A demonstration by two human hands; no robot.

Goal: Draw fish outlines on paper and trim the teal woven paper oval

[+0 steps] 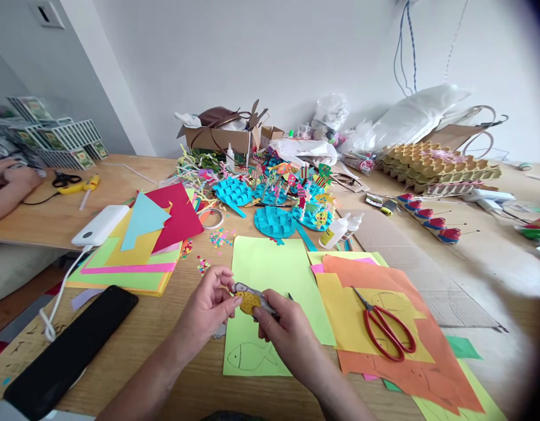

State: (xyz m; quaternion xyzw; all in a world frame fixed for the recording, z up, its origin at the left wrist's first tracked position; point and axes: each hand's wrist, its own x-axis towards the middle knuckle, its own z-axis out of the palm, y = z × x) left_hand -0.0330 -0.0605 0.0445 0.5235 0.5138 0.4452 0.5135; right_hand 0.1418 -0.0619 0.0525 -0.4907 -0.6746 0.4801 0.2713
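Observation:
Over a light green paper sheet (270, 263), my right hand (287, 318) pinches a yellow paper fish (248, 302) with dark dots. Grey pieces (252, 288) show behind the fish; their kind is not clear. My left hand (212, 298) is closed at the fish's left end, thumb and fingertips on its edge. A fish outline (251, 356) is drawn in dark line at the bottom of the sheet. Part of a pen-like dark tip (290, 296) shows beyond my right hand. Below my left hand, a pale grey scrap (219, 331) lies partly hidden.
Red-handled scissors (389, 330) lie on orange paper (432, 351) at right. Left are stacked coloured papers (164, 275), a white power bank (100, 224) and a black phone (72, 351). Glue bottles (335, 231) and blue paper pieces (275, 222) stand beyond. Another person's hand (19, 175) is far left.

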